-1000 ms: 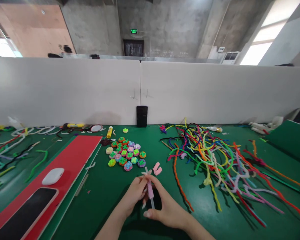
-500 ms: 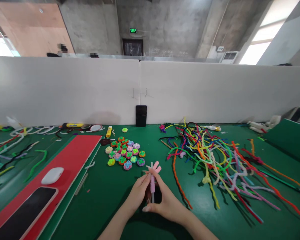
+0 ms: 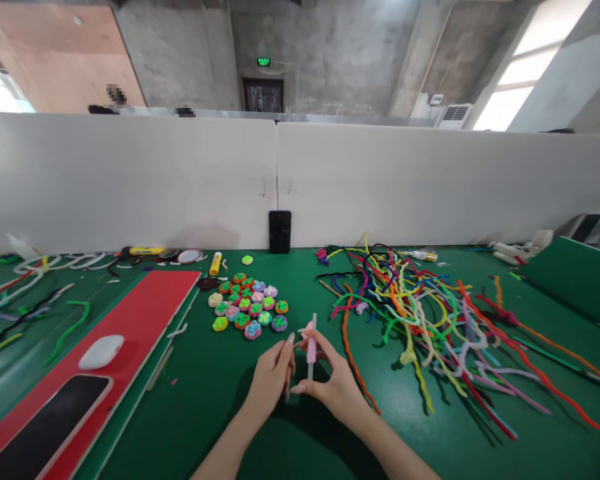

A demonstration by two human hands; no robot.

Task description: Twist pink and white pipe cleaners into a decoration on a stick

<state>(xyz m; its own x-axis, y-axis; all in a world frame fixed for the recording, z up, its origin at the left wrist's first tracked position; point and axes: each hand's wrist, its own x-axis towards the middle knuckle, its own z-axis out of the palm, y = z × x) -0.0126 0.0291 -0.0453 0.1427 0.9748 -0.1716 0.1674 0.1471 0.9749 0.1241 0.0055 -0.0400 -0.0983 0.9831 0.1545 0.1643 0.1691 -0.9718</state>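
My right hand is closed around a thin pale stick, its thumb low on the stick and its fingers higher up. A pink pipe cleaner is wound about the stick's middle, with a pink part bunched near the fingertips. The stick stands almost upright, its tip above my fingers. Just left of it, my left hand has its fingers pressed together, a small gap from the stick. Whether anything is between those fingers is hidden. Several small coloured pipe-cleaner flower discs lie clustered beyond my left hand.
A tangled heap of coloured pipe cleaners spreads to the right. On the left, a red board bears a white case and a phone. A glue stick and another phone stand by the white partition.
My left hand has come away from the pink-wrapped stick, slightly to the left. My right hand keeps the stick, which has shifted a little right and tilted. The view has moved slightly.
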